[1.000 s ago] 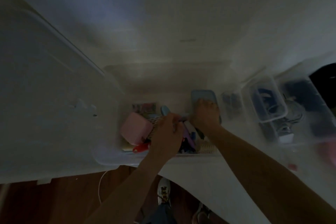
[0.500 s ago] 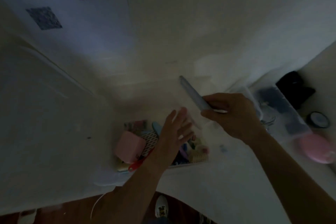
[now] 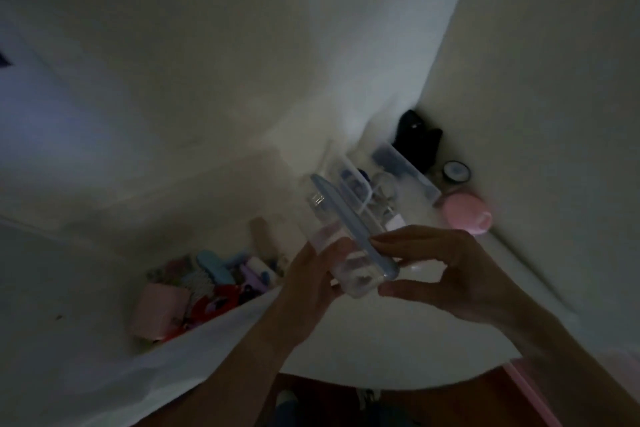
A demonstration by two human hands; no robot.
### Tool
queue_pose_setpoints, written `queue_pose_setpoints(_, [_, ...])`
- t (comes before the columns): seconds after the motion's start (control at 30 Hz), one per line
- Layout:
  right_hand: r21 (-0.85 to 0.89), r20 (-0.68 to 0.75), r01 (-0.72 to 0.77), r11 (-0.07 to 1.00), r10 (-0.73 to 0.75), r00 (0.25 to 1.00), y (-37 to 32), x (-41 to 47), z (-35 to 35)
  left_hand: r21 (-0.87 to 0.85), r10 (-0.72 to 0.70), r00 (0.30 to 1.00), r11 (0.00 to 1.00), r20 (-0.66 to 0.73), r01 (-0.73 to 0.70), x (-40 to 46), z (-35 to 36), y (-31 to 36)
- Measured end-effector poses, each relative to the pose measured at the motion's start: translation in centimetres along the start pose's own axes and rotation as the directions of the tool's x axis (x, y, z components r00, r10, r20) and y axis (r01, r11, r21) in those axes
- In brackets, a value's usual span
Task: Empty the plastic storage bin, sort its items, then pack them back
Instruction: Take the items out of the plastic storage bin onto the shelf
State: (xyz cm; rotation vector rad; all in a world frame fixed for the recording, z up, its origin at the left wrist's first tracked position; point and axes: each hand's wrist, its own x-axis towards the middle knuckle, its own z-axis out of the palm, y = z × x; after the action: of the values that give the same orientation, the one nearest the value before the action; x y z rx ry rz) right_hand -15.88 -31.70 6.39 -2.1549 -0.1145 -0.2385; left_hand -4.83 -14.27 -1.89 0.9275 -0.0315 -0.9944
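Head view, dim: just right of centre, both hands grasp a clear box (image 3: 349, 253) with a blue lid, left hand (image 3: 313, 282) at its side, right hand (image 3: 440, 270) at its near end. It looks light, rigid and slick; best held by both ends. Its long axis runs upper left to lower right.

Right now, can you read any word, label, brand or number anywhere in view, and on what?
None can be read.
Small clear container with blue lid, held by left hand and right hand: no legible print.
Items in the storage bin: too dark and blurred.
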Motion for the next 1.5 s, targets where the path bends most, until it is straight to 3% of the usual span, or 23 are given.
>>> queue_pose_setpoints(0.07, [0.078, 0.045, -0.068, 0.995, 0.064, 0.997, 1.4, -2.2, -2.0, 0.047, -0.083, 0.997, 0.995, -0.007, 0.084, 0.3, 2.0, -1.9])
queue_pose_setpoints(0.17, [0.038, 0.094, -0.165, 0.986, 0.161, 0.983, 3.6, -4.8, -4.5, 0.159, -0.143, 0.989, 0.976, -0.047, 0.149, 1.6, 4.3, -4.3])
queue_pose_setpoints(0.27, [-0.143, -0.091, -0.290, 0.946, 0.279, 0.956, 6.5, -7.0, -7.3, 0.069, -0.270, 0.961, 0.960, -0.057, 0.273, 3.2, 5.3, -6.5])
queue_pose_setpoints(0.33, [-0.281, -0.267, -0.368, 0.886, 0.296, 0.917, 8.8, -8.6, -8.4, 0.043, -0.357, 0.934, 0.934, 0.024, 0.356, 4.0, 6.4, -7.5])
queue_pose_setpoints(0.4, [-0.297, -0.463, -0.512, 0.806, 0.347, 0.815, 11.1, -10.4, -8.8, 0.046, -0.408, 0.907, 0.913, 0.105, 0.406, 5.2, 7.6, -8.6])
queue_pose_setpoints(0.5, [0.034, -0.545, -0.703, 0.710, 0.603, 0.583, 14.0, -13.8, -8.2, -0.179, -0.437, 0.898, 0.881, 0.049, 0.438, 6.6, 9.4, -10.5])
queue_pose_setpoints(0.6, [0.551, -0.400, -0.587, 0.593, 0.805, 0.438, 15.6, -16.2, -6.9, -0.256, -0.324, 0.935, 0.900, 0.148, 0.352, 7.2, 11.1, -12.7])
queue_pose_setpoints(0.7, [0.795, -0.286, -0.397, 0.458, 0.862, 0.419, 16.4, -17.1, -6.6, -0.245, -0.290, 0.956, 0.924, 0.055, 0.294, 8.8, 13.1, -14.8])
queue_pose_setpoints(0.77, [0.832, -0.268, -0.358, 0.425, 0.871, 0.411, 17.0, -17.7, -6.5, -0.108, -0.267, 0.962, 0.959, -0.057, 0.260, 10.0, 14.6, -16.5])
queue_pose_setpoints(0.87, [0.871, -0.223, -0.365, 0.328, 0.927, 0.302, 19.3, -18.5, -7.4, 0.202, -0.234, 0.953, 0.941, -0.194, 0.272, 11.6, 16.2, -19.5])
queue_pose_setpoints(0.97, [0.873, -0.047, -0.465, 0.146, 0.975, 0.219, 21.9, -19.0, -8.4, 0.284, -0.293, 0.930, 0.893, -0.222, 0.349, 13.0, 17.4, -21.6])
queue_pose_setpoints(1.0, [0.867, -0.054, -0.480, 0.132, 0.984, 0.173, 22.6, -19.3, -8.1, 0.323, -0.302, 0.922, 0.871, -0.243, 0.370, 13.6, 17.6, -22.1])
queue_pose_setpoints(1.1, [0.867, -0.125, -0.478, 0.141, 0.990, 0.067, 24.7, -21.1, -6.9, 0.479, -0.333, 0.879, 0.743, -0.341, 0.468, 15.9, 17.9, -24.2])
queue_pose_setpoints(1.23, [0.862, -0.115, -0.495, 0.109, 0.993, 0.017, 28.6, -22.8, -6.8, 0.618, -0.289, 0.827, 0.557, -0.481, 0.554, 19.3, 17.4, -26.1])
queue_pose_setpoints(1.37, [0.836, -0.219, -0.514, 0.191, 0.976, 0.007, 31.2, -22.8, -7.8, 0.524, -0.391, 0.775, 0.576, -0.496, 0.627, 22.6, 16.9, -27.9])
queue_pose_setpoints(1.5, [0.834, -0.304, -0.510, 0.211, 0.947, -0.107, 33.5, -21.5, -8.4, 0.586, -0.339, 0.861, 0.632, -0.379, 0.507, 26.2, 16.7, -29.9])
